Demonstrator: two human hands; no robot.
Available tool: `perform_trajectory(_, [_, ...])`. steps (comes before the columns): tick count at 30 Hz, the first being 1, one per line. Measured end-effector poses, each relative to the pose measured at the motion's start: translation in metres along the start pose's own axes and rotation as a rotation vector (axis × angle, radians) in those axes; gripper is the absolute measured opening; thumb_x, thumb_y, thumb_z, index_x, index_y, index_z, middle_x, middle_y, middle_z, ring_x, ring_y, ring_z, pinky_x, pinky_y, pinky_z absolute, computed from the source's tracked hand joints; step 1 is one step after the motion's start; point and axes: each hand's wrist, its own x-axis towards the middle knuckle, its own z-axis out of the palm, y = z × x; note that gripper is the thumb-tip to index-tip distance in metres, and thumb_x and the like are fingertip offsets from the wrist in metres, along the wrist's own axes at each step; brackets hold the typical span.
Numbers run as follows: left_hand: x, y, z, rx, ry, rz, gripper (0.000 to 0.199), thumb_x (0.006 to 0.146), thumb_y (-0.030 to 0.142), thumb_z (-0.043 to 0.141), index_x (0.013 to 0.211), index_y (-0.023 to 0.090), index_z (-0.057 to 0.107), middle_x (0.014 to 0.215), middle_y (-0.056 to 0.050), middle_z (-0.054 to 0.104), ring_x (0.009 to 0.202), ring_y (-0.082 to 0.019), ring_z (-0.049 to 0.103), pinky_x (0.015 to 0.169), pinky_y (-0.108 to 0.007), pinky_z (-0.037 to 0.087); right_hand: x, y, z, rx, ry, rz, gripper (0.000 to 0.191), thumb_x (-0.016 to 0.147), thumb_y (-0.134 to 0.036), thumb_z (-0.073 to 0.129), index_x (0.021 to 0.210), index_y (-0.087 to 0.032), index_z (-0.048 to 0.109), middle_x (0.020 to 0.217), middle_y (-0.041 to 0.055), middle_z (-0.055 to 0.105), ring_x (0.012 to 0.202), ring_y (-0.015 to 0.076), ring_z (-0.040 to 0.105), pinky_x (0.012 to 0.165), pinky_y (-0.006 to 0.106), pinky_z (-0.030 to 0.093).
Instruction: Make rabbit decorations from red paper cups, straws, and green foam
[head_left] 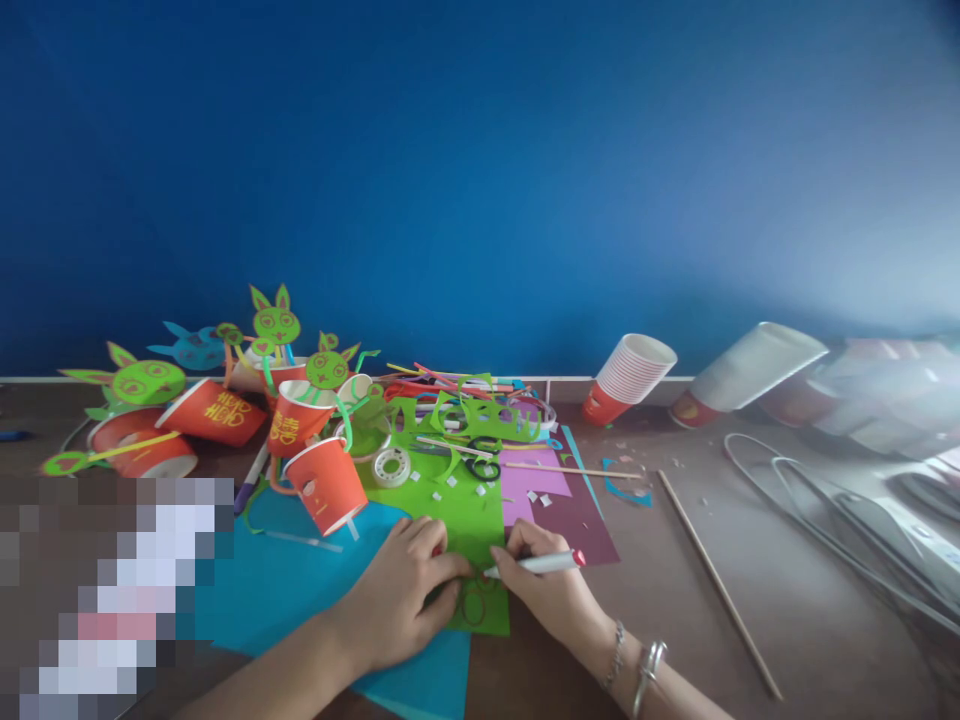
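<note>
My right hand grips a white marker with a red end, its tip on a sheet of green paper. My left hand lies half curled on that sheet, index finger and thumb pressing it down beside the tip. A small red bit shows among the left fingers; I cannot make out what it is. Oval outlines are drawn near the sheet's front edge. Blue paper spreads under the left forearm. A chain and a bangle circle my right wrist.
Red paper cups with green rabbit faces and straws crowd the left. A tape roll, scissors and paper offcuts lie behind my hands. A wooden stick, stacked cups and a cable are at right.
</note>
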Motion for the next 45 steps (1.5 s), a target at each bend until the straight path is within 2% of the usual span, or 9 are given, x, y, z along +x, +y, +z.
perform_trajectory(9, [-0.001, 0.001, 0.000, 0.000, 0.008, 0.007, 0.021, 0.088, 0.024, 0.048, 0.102, 0.028, 0.063, 0.085, -0.003, 0.048, 0.084, -0.019, 0.047, 0.073, -0.033, 0.034, 0.001, -0.001, 0.000, 0.043, 0.008, 0.013, 0.025, 0.072, -0.027, 0.056, 0.054, -0.021, 0.040, 0.048, -0.0054, 0.043, 0.047, 0.0092, 0.037, 0.045, 0.021, 0.027])
perform_trajectory(14, [0.000, -0.001, 0.000, 0.009, 0.000, 0.012, 0.021, 0.089, 0.024, 0.047, 0.103, 0.029, 0.062, 0.084, -0.002, 0.047, 0.083, -0.019, 0.047, 0.072, -0.033, 0.034, 0.002, -0.001, -0.005, 0.306, 0.004, 0.102, 0.029, 0.077, -0.037, 0.052, 0.056, -0.023, 0.038, 0.041, -0.0067, 0.041, 0.039, 0.0088, 0.035, 0.041, 0.021, 0.027])
perform_trajectory(17, [0.000, -0.001, 0.001, 0.022, -0.007, 0.004, 0.023, 0.088, 0.021, 0.047, 0.103, 0.030, 0.062, 0.084, -0.001, 0.047, 0.083, -0.019, 0.046, 0.071, -0.033, 0.033, -0.003, -0.001, -0.005, 0.375, 0.014, 0.059, 0.029, 0.077, -0.037, 0.052, 0.058, -0.023, 0.037, 0.043, -0.0086, 0.035, 0.040, 0.0078, 0.030, 0.040, 0.020, 0.024])
perform_trajectory(21, [0.000, -0.002, 0.002, 0.025, 0.000, -0.003, 0.026, 0.084, 0.015, 0.049, 0.101, 0.029, 0.062, 0.084, -0.002, 0.047, 0.083, -0.019, 0.046, 0.071, -0.032, 0.033, -0.008, 0.000, 0.000, 0.259, -0.070, -0.012, 0.021, 0.071, -0.025, 0.057, 0.060, -0.022, 0.039, 0.053, -0.0059, 0.042, 0.048, 0.0087, 0.036, 0.044, 0.020, 0.029])
perform_trajectory(27, [-0.001, -0.002, 0.002, 0.014, 0.007, -0.009, 0.026, 0.083, 0.017, 0.052, 0.102, 0.030, 0.063, 0.085, -0.001, 0.047, 0.084, -0.019, 0.047, 0.071, -0.031, 0.033, -0.009, -0.002, 0.004, 0.003, -0.085, -0.053, 0.023, 0.068, -0.019, 0.056, 0.054, -0.021, 0.037, 0.049, -0.0065, 0.040, 0.046, 0.0080, 0.034, 0.044, 0.020, 0.025])
perform_trajectory(45, [0.000, -0.002, 0.002, 0.026, 0.008, -0.009, 0.023, 0.084, 0.018, 0.051, 0.099, 0.029, 0.064, 0.085, -0.002, 0.047, 0.083, -0.019, 0.047, 0.071, -0.032, 0.034, -0.010, -0.004, 0.007, -0.052, -0.070, -0.085, 0.022, 0.069, -0.017, 0.055, 0.055, -0.020, 0.039, 0.050, -0.0066, 0.042, 0.047, 0.0074, 0.035, 0.044, 0.019, 0.026])
